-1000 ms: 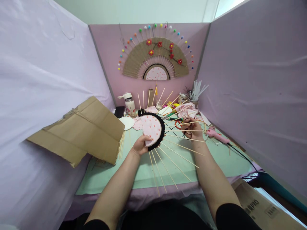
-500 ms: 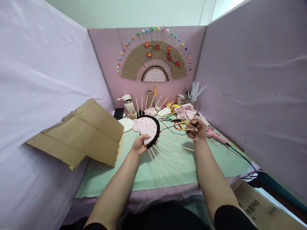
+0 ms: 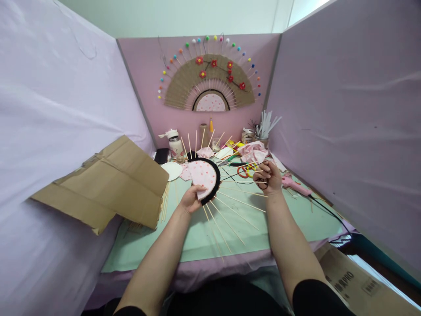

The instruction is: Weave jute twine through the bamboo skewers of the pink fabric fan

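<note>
Resting in the left hand [image 3: 190,199], the dotted half-round panel [image 3: 201,175] is gripped by its lower corner, with the thumb laid on the front face and the fingers tucked behind. Its curved side, turned towards the right hand [image 3: 268,177], is bordered by black edging [image 3: 217,173], from which thin sticks [image 3: 241,202] are fanned out between the hands and beyond. In the right hand, the black cord [image 3: 244,171] is held in bunched loops by curled fingers, and a length of it is stretched across towards the panel. Whether a stick tip is touched there cannot be told, nor can the exact route of the cord at the edging.

For good work, the panel is best held firm and flat by the left hand, slack is best taken up gently, and the loops are best left loose enough for knots to be avoided. The thin sticks should not be levered by the cord.

Just outward of the right hand, a pink glue gun [image 3: 297,186] is laid on the desk [image 3: 197,237]. Beyond the left hand, a white disc [image 3: 172,171] is placed beside a cardboard sheet [image 3: 108,180].
</note>
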Motion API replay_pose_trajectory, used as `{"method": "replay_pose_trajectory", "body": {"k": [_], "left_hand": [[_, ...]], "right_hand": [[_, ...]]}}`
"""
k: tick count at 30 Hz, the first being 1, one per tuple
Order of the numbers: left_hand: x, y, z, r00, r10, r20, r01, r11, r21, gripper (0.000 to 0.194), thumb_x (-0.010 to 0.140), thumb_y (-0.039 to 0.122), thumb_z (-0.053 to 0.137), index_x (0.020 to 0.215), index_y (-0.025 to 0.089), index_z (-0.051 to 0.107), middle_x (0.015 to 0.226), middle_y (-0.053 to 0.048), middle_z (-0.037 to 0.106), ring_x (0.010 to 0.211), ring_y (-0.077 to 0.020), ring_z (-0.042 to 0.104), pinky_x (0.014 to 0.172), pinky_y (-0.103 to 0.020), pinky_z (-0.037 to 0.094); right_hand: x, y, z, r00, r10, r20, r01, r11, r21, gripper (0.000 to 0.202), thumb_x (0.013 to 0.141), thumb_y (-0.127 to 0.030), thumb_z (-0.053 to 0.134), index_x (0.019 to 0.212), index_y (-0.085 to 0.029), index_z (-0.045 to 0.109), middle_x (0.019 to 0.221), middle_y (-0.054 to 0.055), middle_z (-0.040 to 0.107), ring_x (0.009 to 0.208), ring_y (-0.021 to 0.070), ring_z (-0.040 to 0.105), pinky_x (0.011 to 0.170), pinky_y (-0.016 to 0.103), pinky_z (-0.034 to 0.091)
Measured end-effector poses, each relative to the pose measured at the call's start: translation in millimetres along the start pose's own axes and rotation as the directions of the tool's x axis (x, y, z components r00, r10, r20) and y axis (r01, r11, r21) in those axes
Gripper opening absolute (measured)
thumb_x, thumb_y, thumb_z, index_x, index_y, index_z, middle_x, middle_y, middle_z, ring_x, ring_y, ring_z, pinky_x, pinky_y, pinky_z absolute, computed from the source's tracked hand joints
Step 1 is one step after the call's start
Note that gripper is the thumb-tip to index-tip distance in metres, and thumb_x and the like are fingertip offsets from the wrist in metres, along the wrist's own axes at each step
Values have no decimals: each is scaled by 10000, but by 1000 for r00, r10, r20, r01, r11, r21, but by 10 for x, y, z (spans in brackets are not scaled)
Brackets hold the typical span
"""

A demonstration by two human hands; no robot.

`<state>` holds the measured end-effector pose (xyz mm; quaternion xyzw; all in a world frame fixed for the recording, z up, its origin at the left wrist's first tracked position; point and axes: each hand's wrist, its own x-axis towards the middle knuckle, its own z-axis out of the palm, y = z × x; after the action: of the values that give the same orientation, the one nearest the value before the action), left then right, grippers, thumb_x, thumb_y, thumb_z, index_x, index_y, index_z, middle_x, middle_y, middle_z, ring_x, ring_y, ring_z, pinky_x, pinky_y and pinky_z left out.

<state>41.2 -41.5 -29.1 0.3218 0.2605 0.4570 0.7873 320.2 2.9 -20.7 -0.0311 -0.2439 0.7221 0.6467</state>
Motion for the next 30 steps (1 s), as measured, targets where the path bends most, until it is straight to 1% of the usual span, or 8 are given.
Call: {"method": "replay_pose_trajectory", "body": {"k": [5,11,14,17,20,24,27,30], "left_hand": [[-21,-2,15,998,19,58,-21,999,26,606,646,78,501,1249,20,495,1044,-197,675,870,-262,670,670,-320,544],[-47,-19,16,991,6,135,-11,999,36,636,642,82,506,1276,35,473,1104,-200,652,920,-285,656,616,-305,540],[-60,-33,18,987,11,158,-16,999,29,638,627,75,519,1263,41,487,1095,-204,655,920,-291,656,616,-304,538],[-76,-45,24,984,-2,178,-4,1000,29,650,616,60,532,1264,44,487,1085,-207,658,931,-301,652,649,-328,543],[-92,-52,31,975,-28,219,19,999,43,658,614,43,535,1270,50,484,1074,-205,662,947,-309,647,690,-354,546],[-103,-43,34,947,-92,308,75,995,68,641,615,58,538,1254,30,497,1059,-224,662,924,-314,656,697,-344,546],[-102,-31,27,935,-112,337,93,993,73,631,615,69,540,1244,27,508,1081,-232,650,920,-318,657,686,-318,545],[-94,-27,9,940,-104,324,90,994,60,646,632,73,528,1275,38,485,1095,-223,648,911,-307,661,697,-312,540]], "right_hand": [[78,4,-51,989,108,-100,-104,994,37,116,758,-167,628,715,-185,523,597,-73,594,455,20,564,423,86,486],[164,52,-130,974,100,-204,-104,995,-8,43,778,-145,595,769,-181,574,721,-12,712,665,100,694,511,135,566],[183,96,-135,968,123,-218,-130,991,-17,51,805,-139,560,792,-180,587,766,3,727,756,123,704,526,147,575],[183,153,-109,971,134,-198,-146,988,-47,62,805,-136,565,836,-176,600,822,26,732,841,146,698,546,156,581],[170,205,-59,976,134,-171,-148,986,-75,67,809,-131,567,843,-176,604,826,32,732,847,149,695,592,174,589],[149,230,-6,971,185,-151,-197,978,-69,110,844,-150,533,930,-139,602,849,53,728,817,132,694,606,174,585],[144,226,4,975,163,-153,-174,983,-58,70,845,-167,540,869,-143,601,863,54,729,823,139,695,601,188,587],[147,215,0,981,90,-172,-102,993,-60,63,830,-146,546,794,-154,597,829,34,731,820,144,697,634,205,590]]}}
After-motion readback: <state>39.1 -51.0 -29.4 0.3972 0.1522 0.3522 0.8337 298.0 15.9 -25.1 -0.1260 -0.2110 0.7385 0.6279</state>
